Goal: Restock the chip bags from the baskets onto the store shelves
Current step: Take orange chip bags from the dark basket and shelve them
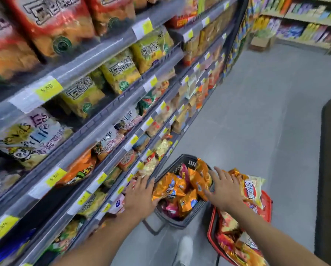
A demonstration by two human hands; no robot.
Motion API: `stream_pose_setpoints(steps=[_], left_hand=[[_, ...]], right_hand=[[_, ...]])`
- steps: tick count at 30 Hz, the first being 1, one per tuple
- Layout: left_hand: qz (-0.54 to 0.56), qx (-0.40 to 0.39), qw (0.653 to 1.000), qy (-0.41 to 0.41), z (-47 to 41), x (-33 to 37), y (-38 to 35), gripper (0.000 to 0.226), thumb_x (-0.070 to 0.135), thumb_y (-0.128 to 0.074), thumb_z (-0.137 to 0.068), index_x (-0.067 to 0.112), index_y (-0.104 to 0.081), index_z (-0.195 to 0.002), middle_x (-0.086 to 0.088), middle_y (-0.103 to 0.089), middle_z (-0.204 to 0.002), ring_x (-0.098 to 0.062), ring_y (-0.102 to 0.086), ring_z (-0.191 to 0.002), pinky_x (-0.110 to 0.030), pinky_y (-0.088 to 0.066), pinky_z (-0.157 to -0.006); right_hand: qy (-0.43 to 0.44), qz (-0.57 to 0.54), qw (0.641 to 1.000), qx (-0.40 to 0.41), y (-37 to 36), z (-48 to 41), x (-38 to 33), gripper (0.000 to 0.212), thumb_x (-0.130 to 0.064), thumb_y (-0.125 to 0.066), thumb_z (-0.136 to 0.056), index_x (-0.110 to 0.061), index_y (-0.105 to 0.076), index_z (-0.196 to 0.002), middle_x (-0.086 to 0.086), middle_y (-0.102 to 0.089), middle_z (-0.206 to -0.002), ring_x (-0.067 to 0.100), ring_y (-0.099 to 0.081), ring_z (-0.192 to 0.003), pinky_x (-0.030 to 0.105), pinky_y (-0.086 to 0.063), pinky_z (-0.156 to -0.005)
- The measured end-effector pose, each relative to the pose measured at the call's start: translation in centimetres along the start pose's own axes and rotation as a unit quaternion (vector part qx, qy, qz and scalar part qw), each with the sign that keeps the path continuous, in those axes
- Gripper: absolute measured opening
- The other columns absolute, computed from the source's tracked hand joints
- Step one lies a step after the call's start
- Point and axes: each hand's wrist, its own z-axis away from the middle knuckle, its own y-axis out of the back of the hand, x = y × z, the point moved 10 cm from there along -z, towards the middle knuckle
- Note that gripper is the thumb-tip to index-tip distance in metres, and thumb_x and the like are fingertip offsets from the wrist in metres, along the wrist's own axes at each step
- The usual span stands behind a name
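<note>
Both of my arms stretch forward and down. My right hand (223,191) is spread flat, fingers straight and apart, holding nothing. It hangs over the orange chip bags (172,187) heaped in the black basket (187,162); whether the fingertips touch a bag I cannot tell. My left hand (139,196) is splayed the same way and also empty, at the basket's left rim, just beside the edge of the lowest shelf.

Just to the right of the black basket stands a red basket (267,204), filled with red and yellow bags (251,191); the topmost one lies right beside my right hand. Both baskets sit on the grey floor (256,112), with my white shoe (185,248) near them.

On my left the shelves (103,48) rise in tiers, packed with snack bags, with yellow price tags (47,89) along their rails. At the aisle's far end, a cardboard box (260,43) sits below more stocked shelving.
</note>
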Motion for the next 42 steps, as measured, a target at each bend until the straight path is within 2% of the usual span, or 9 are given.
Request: stream_pose_setpoints(steps=[5,9,14,18,23,27,31,36,42], left_hand=[[-0.001,-0.056,0.997,0.046,-5.9,0.4,-3.2,0.098,0.067,-0.044,-0.100,0.018,0.009,-0.167,-0.012,-0.018,-0.172,-0.033,-0.014,-0.159,-0.050,-0.027,-0.124],[0.026,-0.099,0.993,0.064,-10.1,0.2,-7.8,0.107,0.065,-0.054,-0.096,0.016,0.010,-0.166,-0.010,-0.014,-0.174,-0.031,-0.012,-0.161,-0.050,-0.030,-0.124],[0.071,-0.129,0.985,0.093,-14.9,-0.3,-13.8,0.107,0.060,-0.064,-0.095,0.009,-0.003,-0.166,-0.011,-0.016,-0.173,-0.028,-0.016,-0.160,-0.044,-0.031,-0.122],[0.128,-0.148,0.973,0.126,-20.0,-2.1,-19.5,0.115,0.064,-0.070,-0.089,0.012,-0.002,-0.166,-0.008,-0.015,-0.174,-0.029,-0.016,-0.160,-0.048,-0.035,-0.119],[0.167,-0.151,0.968,0.109,-25.9,-2.3,-25.9,0.123,0.065,-0.081,-0.077,0.019,-0.009,-0.166,-0.007,-0.023,-0.171,-0.031,-0.028,-0.155,-0.049,-0.038,-0.117],[0.218,-0.148,0.960,0.094,-28.1,-2.0,-30.4,0.106,0.062,-0.085,-0.063,0.028,-0.034,-0.151,-0.005,-0.054,-0.146,-0.033,-0.055,-0.133,-0.053,-0.051,-0.103],[0.291,-0.106,0.946,0.100,-28.4,-2.6,-30.8,0.069,0.051,-0.077,-0.075,0.029,-0.048,-0.134,-0.002,-0.065,-0.126,-0.030,-0.066,-0.115,-0.051,-0.057,-0.090],[0.466,-0.091,0.868,0.145,-27.1,-4.8,-28.7,0.064,0.034,-0.083,-0.086,0.022,-0.048,-0.139,0.005,-0.071,-0.124,-0.018,-0.069,-0.111,-0.047,-0.056,-0.099],[0.697,-0.217,0.664,0.164,-24.1,-2.3,-24.6,0.058,0.035,-0.085,-0.087,0.026,-0.057,-0.138,0.001,-0.075,-0.127,-0.024,-0.072,-0.117,-0.057,-0.055,-0.103]], right_hand=[[0.011,-0.007,0.999,-0.044,-4.8,-6.7,2.1,0.084,-0.074,-0.021,-0.091,-0.026,-0.028,-0.160,0.003,-0.024,-0.168,0.028,-0.030,-0.151,0.051,-0.023,-0.123],[0.011,-0.037,0.996,-0.078,-9.0,-10.6,2.7,0.093,-0.075,-0.017,-0.084,-0.022,-0.032,-0.158,0.006,-0.026,-0.167,0.030,-0.031,-0.149,0.049,-0.025,-0.122],[0.020,-0.128,0.988,-0.080,-14.5,-14.0,3.1,0.080,-0.063,-0.038,-0.088,-0.013,-0.048,-0.150,0.011,-0.040,-0.160,0.032,-0.037,-0.146,0.047,-0.033,-0.117],[0.013,-0.211,0.974,-0.086,-19.9,-16.2,3.8,0.068,-0.045,-0.059,-0.097,-0.012,-0.042,-0.154,0.007,-0.030,-0.164,0.027,-0.028,-0.151,0.045,-0.030,-0.122],[0.012,-0.240,0.966,-0.094,-24.9,-18.4,4.3,0.066,-0.038,-0.063,-0.098,-0.012,-0.041,-0.154,0.004,-0.030,-0.164,0.021,-0.022,-0.154,0.043,-0.028,-0.123],[0.013,-0.270,0.960,-0.079,-27.5,-19.4,4.5,0.059,-0.036,-0.065,-0.096,-0.015,-0.047,-0.149,-0.001,-0.038,-0.156,0.018,-0.030,-0.149,0.037,-0.030,-0.121],[0.006,-0.290,0.954,-0.074,-29.0,-19.2,4.3,0.060,-0.043,-0.061,-0.096,-0.018,-0.048,-0.148,-0.006,-0.041,-0.151,0.013,-0.038,-0.142,0.041,-0.040,-0.115],[-0.023,-0.352,0.932,-0.080,-29.2,-18.2,3.2,0.051,-0.038,-0.065,-0.097,-0.025,-0.050,-0.144,-0.014,-0.053,-0.138,0.000,-0.048,-0.125,0.037,-0.046,-0.108],[-0.115,-0.544,0.815,-0.165,-30.8,-17.8,0.1,0.086,-0.074,-0.069,-0.077,-0.035,-0.041,-0.148,-0.025,-0.053,-0.137,-0.004,-0.053,-0.124,0.037,-0.050,-0.107]])
